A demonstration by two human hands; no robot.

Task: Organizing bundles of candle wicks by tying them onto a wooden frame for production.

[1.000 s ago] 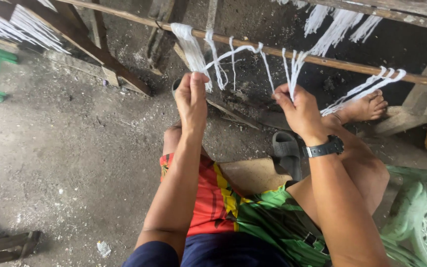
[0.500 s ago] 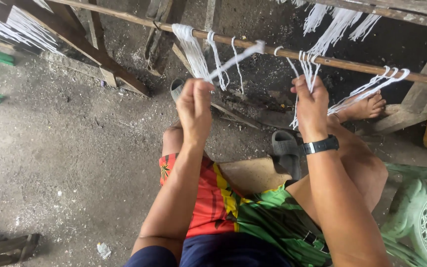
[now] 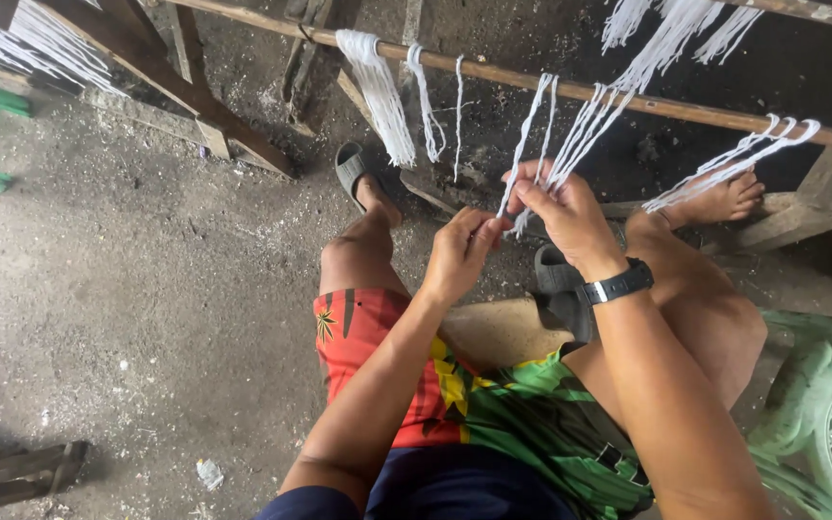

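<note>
Nearest the camera, the person is sitting in bright red, yellow and green shorts [image 3: 455, 385], with a green plastic chair [image 3: 820, 414] at the right edge. The left hand [image 3: 459, 252] is pinching the lower end of a white strand between thumb and fingertips. Touching it, the right hand [image 3: 562, 214], with a black watch [image 3: 613, 286] on its wrist, is closing its fingers around a bunch of white strings [image 3: 580, 130]. Those strings are running up and looping over a long wooden pole [image 3: 628, 99] that crosses the scene.

The step in hand looks like tying or knotting strands hanging from the pole; the next move probably calls for keeping the bunch taut while the loose end is being worked through.

Farther off, 2 feet are resting on the dirt floor [image 3: 127, 279]. No package, label or sign is showing, only a small pale scrap [image 3: 209, 473] on the floor.
</note>
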